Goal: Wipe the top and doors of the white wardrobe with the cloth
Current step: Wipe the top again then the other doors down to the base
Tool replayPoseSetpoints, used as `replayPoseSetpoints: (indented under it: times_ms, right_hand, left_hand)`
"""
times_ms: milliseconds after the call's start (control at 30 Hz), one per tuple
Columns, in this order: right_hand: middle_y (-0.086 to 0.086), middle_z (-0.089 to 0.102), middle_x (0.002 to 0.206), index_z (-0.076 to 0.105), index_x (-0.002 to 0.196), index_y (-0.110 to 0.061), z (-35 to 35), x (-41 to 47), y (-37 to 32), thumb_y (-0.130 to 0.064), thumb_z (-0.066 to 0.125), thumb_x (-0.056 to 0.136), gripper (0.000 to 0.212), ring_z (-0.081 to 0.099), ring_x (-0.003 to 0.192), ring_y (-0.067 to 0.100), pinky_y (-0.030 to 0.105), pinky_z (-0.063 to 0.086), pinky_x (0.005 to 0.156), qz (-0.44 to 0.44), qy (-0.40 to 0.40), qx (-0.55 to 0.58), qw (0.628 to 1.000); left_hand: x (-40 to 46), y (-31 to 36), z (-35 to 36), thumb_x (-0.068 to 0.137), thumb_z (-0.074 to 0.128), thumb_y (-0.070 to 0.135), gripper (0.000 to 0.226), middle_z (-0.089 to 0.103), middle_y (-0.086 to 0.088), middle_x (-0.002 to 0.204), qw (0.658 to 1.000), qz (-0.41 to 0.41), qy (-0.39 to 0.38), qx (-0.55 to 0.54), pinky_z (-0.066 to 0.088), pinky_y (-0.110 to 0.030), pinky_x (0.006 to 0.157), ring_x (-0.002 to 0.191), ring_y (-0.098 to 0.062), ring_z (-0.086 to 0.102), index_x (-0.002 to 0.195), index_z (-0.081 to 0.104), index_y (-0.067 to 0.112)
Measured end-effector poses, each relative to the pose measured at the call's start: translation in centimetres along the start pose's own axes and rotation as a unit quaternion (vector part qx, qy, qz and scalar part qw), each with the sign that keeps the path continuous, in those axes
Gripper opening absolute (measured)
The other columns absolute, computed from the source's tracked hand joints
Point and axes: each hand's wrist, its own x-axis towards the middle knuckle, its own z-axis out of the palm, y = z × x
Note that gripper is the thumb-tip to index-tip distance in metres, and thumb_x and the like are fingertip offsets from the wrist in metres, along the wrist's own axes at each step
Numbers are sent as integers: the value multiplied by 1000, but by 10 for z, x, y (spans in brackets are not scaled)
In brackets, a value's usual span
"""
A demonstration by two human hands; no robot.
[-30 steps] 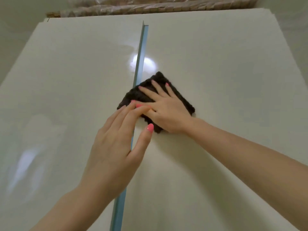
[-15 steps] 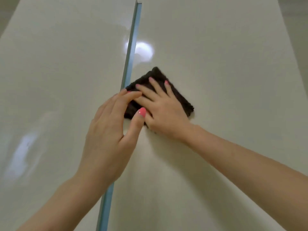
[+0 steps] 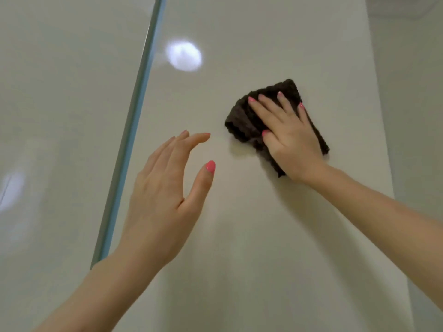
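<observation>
Glossy white door (image 3: 275,248): the cloth (image 3: 242,123) has slid right, away from the strip (image 3: 134,121), pressed under the right hand (image 3: 292,144)'s flat fingers. The left hand (image 3: 163,195) has let go and hovers open, so wiping looks one-handed.

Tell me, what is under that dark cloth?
The dark cloth lies against the white wardrobe door, pressed flat by the right hand. The patch of door beneath it is covered, so its state cannot be seen.

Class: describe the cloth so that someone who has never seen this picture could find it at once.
Start at the wide white wardrobe door right of the blue-grey strip. On it, the right hand presses flat on the cloth. It is the only dark thing there: a folded, fuzzy brown-black patch.
</observation>
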Motion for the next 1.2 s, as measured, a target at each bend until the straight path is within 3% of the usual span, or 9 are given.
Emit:
replayPoseSetpoints:
  times_ms: [133, 233, 300, 433, 567, 800, 867, 1100, 1200]
  right_hand:
    - [-3, 34, 154, 39, 145, -31, 10, -81, -12, -24, 36, 84, 62, 19, 148, 26, 49, 10, 120, -209, -52, -37, 976]
    - [-3, 33, 155, 39, 146, -31, -4, -107, 19, -18, 38, 87, 60, 17, 148, 24, 50, 13, 120, -428, -155, -97, 885]
    - [-2, 34, 154, 39, 145, -30, -22, -92, 51, -18, 35, 89, 57, 20, 147, 23, 48, 17, 120, -456, -176, -120, 864]
    - [1, 34, 155, 32, 143, -32, -50, -46, 104, -22, 31, 91, 53, 21, 147, 23, 43, 12, 121, -152, -60, -84, 983]
    - [-5, 28, 157, 35, 147, -30, -36, -42, 92, -18, 34, 89, 59, 13, 149, 19, 43, 3, 120, 87, 60, 10, 994]
    - [2, 38, 152, 46, 141, -23, -28, -149, 81, -11, 39, 87, 56, 24, 146, 28, 53, 17, 119, -225, -61, -52, 971]
    - [2, 35, 153, 41, 143, -24, -40, -146, 98, -13, 38, 87, 57, 24, 146, 27, 50, 17, 119, -247, -101, -64, 962]
    - [9, 8, 161, 27, 149, -22, -57, -54, 116, -22, 40, 79, 72, 3, 150, 27, 49, 5, 121, 98, 5, 54, 994]
    - [5, 5, 162, 24, 151, -26, -45, -64, 98, -25, 39, 78, 75, -4, 150, 24, 47, -3, 121, 138, 18, 65, 988]
  left_hand:
    - [-11, 2, 12, 89, 37, 45, 40, 36, 26, 131, 1000, -5, 1, -5, 23, -25, 108, 135, 1, 26, 129, 40, 43]
    - [-11, 9, 24, 89, 37, 45, 40, 33, 29, 127, 1000, -3, -9, 4, 19, -18, 103, 133, 2, 27, 129, 40, 41]
    - [-8, 13, 30, 89, 37, 45, 41, 31, 28, 128, 1000, 4, -18, 10, 17, -17, 102, 133, 1, 27, 130, 40, 41]
    - [-8, 23, 37, 89, 36, 47, 38, 32, 28, 131, 1000, 12, -17, -8, 18, -16, 100, 132, 3, 25, 127, 40, 45]
    - [-16, 25, 42, 89, 34, 49, 37, 31, 30, 134, 999, 15, -23, -18, 16, -9, 98, 131, 8, 24, 126, 40, 48]
    - [-26, 25, 51, 88, 36, 48, 37, 32, 29, 133, 999, 1, -37, -34, 9, 3, 94, 122, 17, 21, 125, 41, 48]
    - [-26, 25, 51, 88, 36, 48, 37, 32, 29, 132, 998, 3, -42, -36, 8, 4, 93, 121, 17, 21, 125, 41, 48]
    - [-37, 17, 43, 89, 36, 49, 35, 32, 28, 133, 998, 1, -50, -33, 8, 5, 93, 121, 17, 22, 124, 41, 48]
    - [-47, 8, 38, 89, 35, 50, 35, 33, 29, 134, 998, -12, -51, -36, 10, 5, 93, 123, 16, 22, 124, 41, 49]
